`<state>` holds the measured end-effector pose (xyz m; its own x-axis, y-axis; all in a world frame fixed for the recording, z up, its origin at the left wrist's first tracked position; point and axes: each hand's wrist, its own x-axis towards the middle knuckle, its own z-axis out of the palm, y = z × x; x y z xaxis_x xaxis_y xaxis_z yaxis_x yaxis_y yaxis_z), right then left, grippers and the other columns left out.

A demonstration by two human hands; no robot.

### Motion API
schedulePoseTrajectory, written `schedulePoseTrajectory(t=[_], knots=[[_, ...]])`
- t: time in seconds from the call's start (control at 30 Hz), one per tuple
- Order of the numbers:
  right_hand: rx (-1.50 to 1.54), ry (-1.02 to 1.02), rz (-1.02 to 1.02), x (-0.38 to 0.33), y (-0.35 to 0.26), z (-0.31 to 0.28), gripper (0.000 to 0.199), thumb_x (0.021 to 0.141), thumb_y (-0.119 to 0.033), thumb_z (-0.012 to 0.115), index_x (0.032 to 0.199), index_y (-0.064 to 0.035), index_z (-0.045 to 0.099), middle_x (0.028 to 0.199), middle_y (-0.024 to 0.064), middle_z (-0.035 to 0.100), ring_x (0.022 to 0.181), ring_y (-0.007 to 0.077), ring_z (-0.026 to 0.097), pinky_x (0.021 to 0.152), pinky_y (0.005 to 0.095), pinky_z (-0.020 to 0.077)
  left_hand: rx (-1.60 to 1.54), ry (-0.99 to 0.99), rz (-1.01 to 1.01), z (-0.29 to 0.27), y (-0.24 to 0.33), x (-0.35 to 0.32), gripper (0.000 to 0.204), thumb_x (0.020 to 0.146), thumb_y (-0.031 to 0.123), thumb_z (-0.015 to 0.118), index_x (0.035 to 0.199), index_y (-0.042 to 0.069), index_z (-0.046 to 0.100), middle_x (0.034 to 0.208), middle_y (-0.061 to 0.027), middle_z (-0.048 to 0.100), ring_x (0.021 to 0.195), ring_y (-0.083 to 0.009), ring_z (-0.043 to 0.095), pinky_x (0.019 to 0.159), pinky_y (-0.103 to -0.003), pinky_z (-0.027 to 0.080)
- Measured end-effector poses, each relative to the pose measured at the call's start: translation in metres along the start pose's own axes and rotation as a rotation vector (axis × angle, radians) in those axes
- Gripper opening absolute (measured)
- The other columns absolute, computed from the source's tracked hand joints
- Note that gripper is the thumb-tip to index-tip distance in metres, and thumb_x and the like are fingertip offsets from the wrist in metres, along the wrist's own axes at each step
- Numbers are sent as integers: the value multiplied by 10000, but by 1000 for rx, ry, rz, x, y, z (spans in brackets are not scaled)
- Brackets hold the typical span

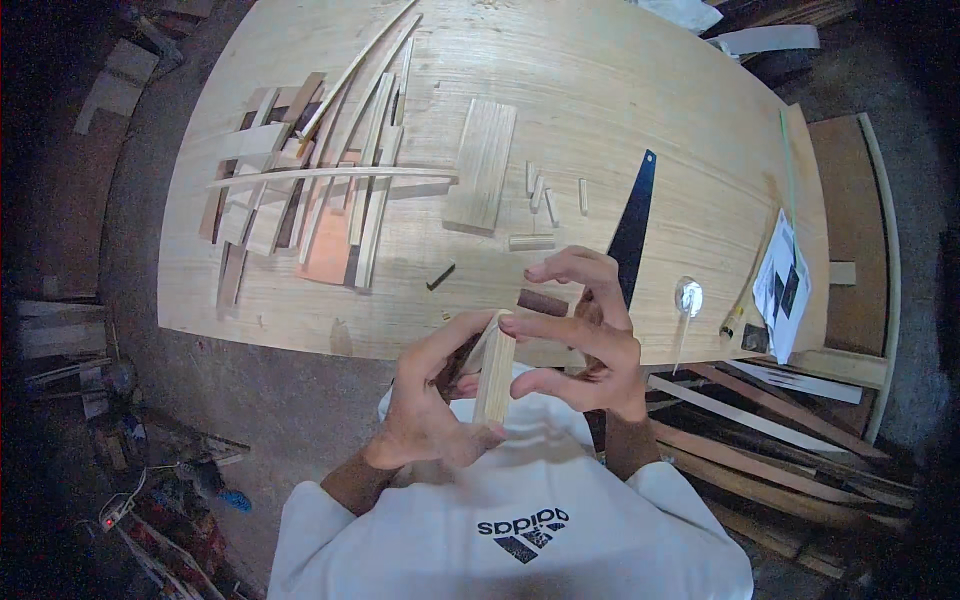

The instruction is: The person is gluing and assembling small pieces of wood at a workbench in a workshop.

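Note:
Close to my chest, at the table's near edge, my left hand (425, 395) grips a small pale wooden block (495, 378) between thumb and fingers. The block stands roughly upright, with its top end narrowed or rounded. My right hand (595, 345) touches the top of the block with one fingertip; its other fingers are spread apart and its thumb lies beside the block. Just beyond the hands a dark brown cylindrical piece (542, 302) lies on the table, partly covered by my right fingers. A dark saw blade (636, 215) lies behind my right hand, its near end hidden.
Wooden strips and boards (340, 180) are piled at left on the plywood table (580, 60). A thick wooden block (482, 165), several small sticks (540, 190) and a small dark green piece (440, 277) lie mid-table. Papers (780, 290) and a shiny round object (688, 296) are at right.

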<state>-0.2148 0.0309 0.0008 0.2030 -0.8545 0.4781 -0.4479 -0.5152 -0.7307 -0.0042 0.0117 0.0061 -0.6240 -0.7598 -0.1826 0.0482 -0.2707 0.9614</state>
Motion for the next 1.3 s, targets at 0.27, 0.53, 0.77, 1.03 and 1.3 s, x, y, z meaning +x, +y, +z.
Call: schedulePoseTrajectory(t=[0.27, 0.53, 0.77, 1.03, 1.3], knots=[[70, 116, 34, -7, -9, -3, 588, 579, -402, 864, 1043, -58, 754, 1214, 180, 514, 1102, 312, 486, 929, 431, 393, -116, -59, -70, -5, -6, -3, 971, 551, 449, 869, 1283, -62, 487, 1142, -92, 582, 1045, -152, 553, 904, -272, 433], [-56, 11, -70, -6, -14, 0, 584, 645, -448, 831, 1045, -31, 747, 1241, 197, 479, 1094, 332, 477, 894, 437, 455, -237, 33, 23, 1, -11, -6, 839, 659, 551, 791, 1216, -26, 544, 976, -55, 582, 798, -86, 521, 650, -208, 395], [3, 221, 87, -15, -24, 8, 526, 722, -472, 774, 1149, -168, 731, 1268, 162, 515, 1141, 317, 463, 971, 431, 389, -793, -157, -153, 0, -8, 2, 1081, 668, 809, 587, 1284, -67, 441, 892, 10, 440, 642, -38, 348, 554, -172, 289], [-503, 235, -169, -15, -15, 6, 632, 892, -733, 351, 1127, -293, 739, 1249, 140, 483, 1085, 303, 467, 911, 432, 392, -1150, -219, -319, 0, -13, -4, 1203, 581, 1010, 355, 1277, 32, 440, 860, 9, 360, 672, -67, 277, 542, -189, 233], [-668, 187, -250, -11, -19, -6, 621, 829, -794, 379, 1120, -368, 725, 1272, 63, 504, 1050, 277, 480, 806, 397, 419, -987, -240, -312, 1, -13, -4, 1158, 602, 997, 356, 1274, 59, 450, 872, -1, 371, 676, -73, 273, 537, -191, 238]])
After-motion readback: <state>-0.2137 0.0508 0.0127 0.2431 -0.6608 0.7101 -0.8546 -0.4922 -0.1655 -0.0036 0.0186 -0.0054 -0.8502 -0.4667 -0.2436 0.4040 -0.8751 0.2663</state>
